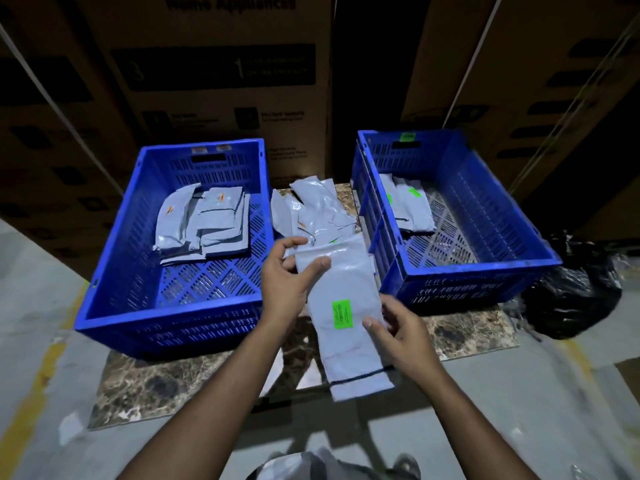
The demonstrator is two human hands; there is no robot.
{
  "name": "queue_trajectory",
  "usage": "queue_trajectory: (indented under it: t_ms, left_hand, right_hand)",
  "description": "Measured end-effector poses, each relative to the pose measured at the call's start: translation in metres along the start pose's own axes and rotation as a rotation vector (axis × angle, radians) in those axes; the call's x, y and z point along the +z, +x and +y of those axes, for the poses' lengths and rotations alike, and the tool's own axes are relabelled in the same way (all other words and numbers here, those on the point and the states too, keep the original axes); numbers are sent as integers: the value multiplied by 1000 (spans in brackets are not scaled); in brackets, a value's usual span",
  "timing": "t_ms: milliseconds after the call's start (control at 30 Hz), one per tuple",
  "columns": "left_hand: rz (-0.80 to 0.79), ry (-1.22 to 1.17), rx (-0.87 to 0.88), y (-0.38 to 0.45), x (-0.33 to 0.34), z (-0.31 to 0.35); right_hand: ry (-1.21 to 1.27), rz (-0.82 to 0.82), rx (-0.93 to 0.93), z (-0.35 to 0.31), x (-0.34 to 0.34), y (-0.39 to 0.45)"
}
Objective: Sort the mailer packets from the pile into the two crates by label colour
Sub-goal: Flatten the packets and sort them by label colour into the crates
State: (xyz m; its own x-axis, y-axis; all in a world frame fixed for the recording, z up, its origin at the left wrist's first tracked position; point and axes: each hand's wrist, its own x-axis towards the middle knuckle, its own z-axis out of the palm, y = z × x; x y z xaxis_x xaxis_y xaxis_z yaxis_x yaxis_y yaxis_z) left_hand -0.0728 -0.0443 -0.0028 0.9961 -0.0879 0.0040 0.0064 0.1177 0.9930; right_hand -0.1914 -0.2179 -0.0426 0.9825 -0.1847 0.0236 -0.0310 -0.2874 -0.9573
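A long grey mailer packet with a green label is held between both hands above the marble slab. My left hand pinches its upper left edge with thumb on top. My right hand grips its right edge just beside the label. Behind it lies the pile of grey packets between the two crates. The left blue crate has an orange tag on its far rim and holds several orange-labelled packets. The right blue crate has a green tag and holds green-labelled packets.
Both crates stand on a brown marble slab on a grey floor with a yellow line. A black plastic bag lies right of the right crate. Large cardboard boxes stand close behind.
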Motion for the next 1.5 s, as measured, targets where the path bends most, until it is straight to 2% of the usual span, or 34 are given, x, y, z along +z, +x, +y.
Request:
queue_trajectory:
  t_ms: [133,233,400,567,700,800,1033,1267,1433,1500]
  left_hand:
    - [-40,-1,25,35,11,21]
    - [-85,5,-26,62,29,31]
    - [-112,-60,-156,90,62,32]
    - [-193,279,-176,106,89,-5]
    - [-252,570,-20,119,129,-16]
    - [-262,682,82,133,161,-23]
    - [-192,932,185,166,210,-49]
    - [-105,988,301,166,211,-64]
    - [-79,1021,315,160,206,-63]
    - [-63,1014,302,158,204,-62]
  right_hand:
    - [105,50,-22,-38,-4,11]
    - [52,71,-101,-57,-20,23]
    - [35,118,-102,-62,-66,63]
    - [-165,161,-76,-34,-152,128]
    - [-359,132,22,1,-217,196]
    - [-440,70,84,28,-242,246]
    - [-477,-76,160,67,-244,338]
    - [-256,-154,153,87,-205,398]
    - [-337,-39,326,116,-187,398]
    - [-356,-96,317,121,-182,394]
